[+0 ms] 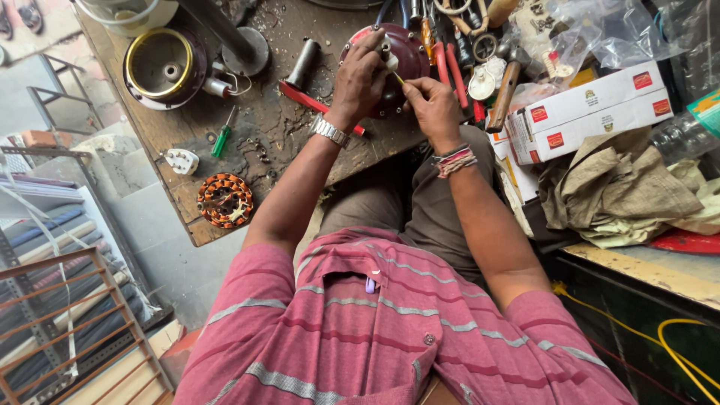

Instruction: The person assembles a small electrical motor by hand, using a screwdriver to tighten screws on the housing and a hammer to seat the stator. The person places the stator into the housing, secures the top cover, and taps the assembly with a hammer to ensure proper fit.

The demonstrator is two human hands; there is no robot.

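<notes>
Mostly a slip risk: thin tool on a round housing at the bench edge

Nearest the camera, the person's pink striped shirt [375, 330] fills the lower frame, both forearms reaching away to the scarred wooden workbench [247, 127]. Left hand [358, 79], metal wristwatch [328, 131] on the wrist, lies over the dark red domed metal motor housing [401, 60], fingers curled down and clamped on its top and hub. Right hand [433, 105], thread bands at the wrist, has fingers pinched together on a thin yellow-tipped tool [398, 76] whose tip meets the housing near the hub; tool type too small to tell.

The housing sits close to the near bench edge, over the lap. Judgement: the dome could roll or skid under sideways push and drop off the edge. The thin tip could skate off the curved metal toward the left fingers, which sit just beside it.

Farther left, an orange copper-wound stator ring [225, 200] lies at the bench lip, exposed to an elbow. Beyond lie a green-handled screwdriver [220, 140] and small loose screws, easy to scatter. At the far right, a wooden-handled hammer [504, 90] leans by white cardboard boxes [592, 112].
</notes>
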